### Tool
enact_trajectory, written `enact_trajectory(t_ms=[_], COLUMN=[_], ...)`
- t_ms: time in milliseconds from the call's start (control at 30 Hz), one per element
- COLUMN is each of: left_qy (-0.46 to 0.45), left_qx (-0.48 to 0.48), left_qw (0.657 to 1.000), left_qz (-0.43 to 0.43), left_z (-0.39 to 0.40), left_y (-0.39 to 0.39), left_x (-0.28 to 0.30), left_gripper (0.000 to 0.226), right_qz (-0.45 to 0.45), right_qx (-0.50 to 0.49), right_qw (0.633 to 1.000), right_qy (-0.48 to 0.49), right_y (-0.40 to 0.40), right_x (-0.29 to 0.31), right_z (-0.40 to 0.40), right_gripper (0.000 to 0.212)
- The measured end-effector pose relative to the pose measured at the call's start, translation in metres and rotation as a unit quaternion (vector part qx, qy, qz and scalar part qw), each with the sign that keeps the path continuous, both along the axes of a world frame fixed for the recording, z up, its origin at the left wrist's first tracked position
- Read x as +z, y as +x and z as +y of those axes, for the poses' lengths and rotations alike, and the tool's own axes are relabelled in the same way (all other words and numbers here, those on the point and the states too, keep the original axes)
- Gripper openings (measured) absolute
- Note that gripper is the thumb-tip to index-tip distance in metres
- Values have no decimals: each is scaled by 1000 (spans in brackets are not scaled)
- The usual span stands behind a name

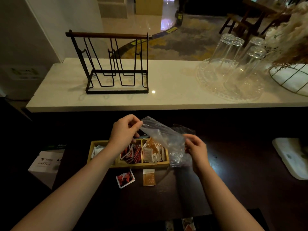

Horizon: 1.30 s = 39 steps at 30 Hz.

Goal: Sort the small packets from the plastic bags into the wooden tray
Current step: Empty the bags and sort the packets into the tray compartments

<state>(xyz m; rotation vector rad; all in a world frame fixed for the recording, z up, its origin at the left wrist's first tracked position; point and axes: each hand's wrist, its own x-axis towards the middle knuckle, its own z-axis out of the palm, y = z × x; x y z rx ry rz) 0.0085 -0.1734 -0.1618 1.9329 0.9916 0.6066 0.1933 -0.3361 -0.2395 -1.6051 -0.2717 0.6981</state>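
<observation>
A clear plastic bag (164,139) hangs over the right end of the wooden tray (141,165). My left hand (124,132) pinches the bag's upper left corner. My right hand (196,150) grips its right edge. The tray has three compartments: white packets (97,150) on the left, red-and-white packets (132,153) in the middle, orange and white packets (152,151) on the right. In front of the tray, a red-and-white packet (125,178) and an orange packet (148,177) lie loose on the dark table.
Beyond the dark table, a white marble counter (166,95) carries a black wire rack (115,64) and upturned glasses (233,60) on a glass platter. A white box (45,164) sits at the left, a white object (293,157) at the right.
</observation>
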Motion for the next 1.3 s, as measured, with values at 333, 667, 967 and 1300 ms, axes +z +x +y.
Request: enact_trajectory(t_ms=[333,667,967,1300], left_qy=[30,123,21,-7], left_qx=[-45,-129,-139,-112], left_qw=[983,941,976,965], left_qz=[174,287,166,236], left_z=[-23,-53,-77,-86], left_y=[-44,-84,-22,16], left_x=[-70,-112,-91,-103], left_gripper=[10,13,54,63], right_qz=[-95,-181,-339,-487], right_qx=[-242,-67,-84,254], right_qw=[963,917,851,795], right_qy=[-73,-348,-393,-257], right_y=[10,10,0,-22], right_x=[-17,-72,-28,-10], right_z=[-32,-43,-30,38], right_gripper=[20,21,28,38])
